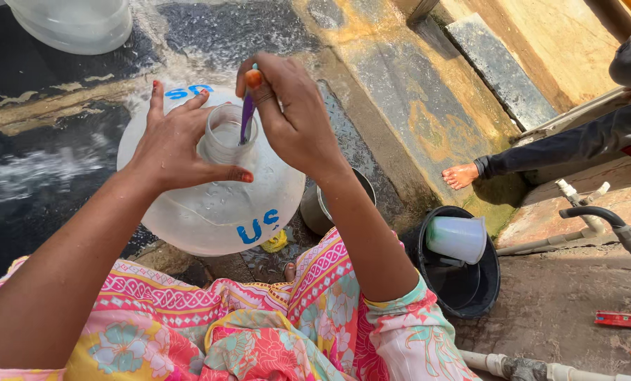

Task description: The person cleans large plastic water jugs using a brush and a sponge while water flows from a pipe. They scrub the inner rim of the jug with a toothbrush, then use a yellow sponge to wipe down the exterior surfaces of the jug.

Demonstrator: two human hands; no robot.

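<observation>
Beside the clear water jug (209, 204) with its blue lettering, you see your purple, orange-tipped brush (247, 113), your pink floral dress (259, 331), and right of it a black bucket (488, 282).

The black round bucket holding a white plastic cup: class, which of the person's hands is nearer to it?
Right. The right hand is over the clear plastic jug's neck, on the side of the black round bucket; the left hand grips the neck from the far side.

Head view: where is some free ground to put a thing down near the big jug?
Free: rough ground right of the black bucket, and wet ground left of the big jug. Crowded: between jug and bucket, with the metal pot and both hands, left and right.
</observation>
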